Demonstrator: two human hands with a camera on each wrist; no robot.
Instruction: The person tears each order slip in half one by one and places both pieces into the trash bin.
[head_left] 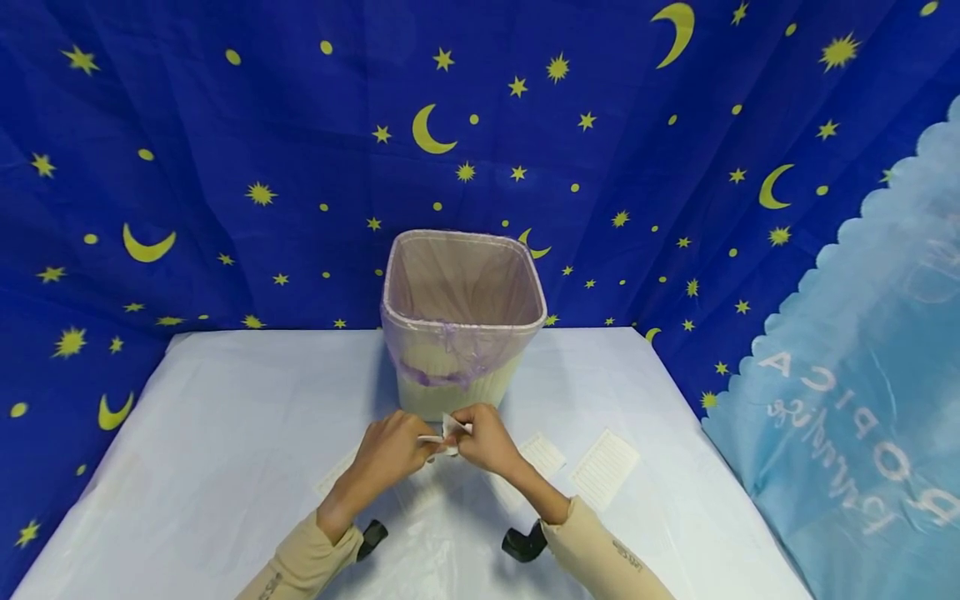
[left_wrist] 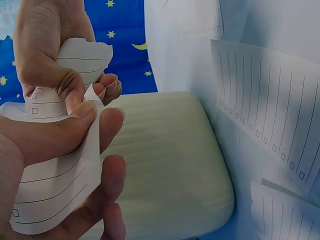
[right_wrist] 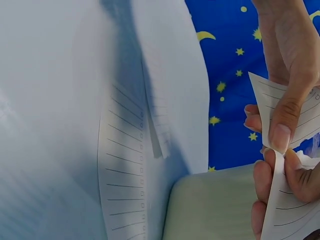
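Both hands meet over the table just in front of a bin. My left hand [head_left: 388,448] pinches a lined sheet of paper [left_wrist: 55,185] with small checkboxes between thumb and fingers. Close against it, my right hand [head_left: 489,438] grips another part of the paper [right_wrist: 287,107], thumb on top. A ragged, torn edge shows on the paper in both wrist views, and the piece by the left hand bends upward where the thumbs meet. The fingertips cover the middle of the paper, so I cannot tell whether the two parts are still joined.
A pale bin [head_left: 431,402] lined with a purple bag [head_left: 480,354] stands behind the hands. More lined sheets lie on the white table [head_left: 225,417], including one at the right [head_left: 606,467]. A starry blue cloth [head_left: 300,125] hangs behind.
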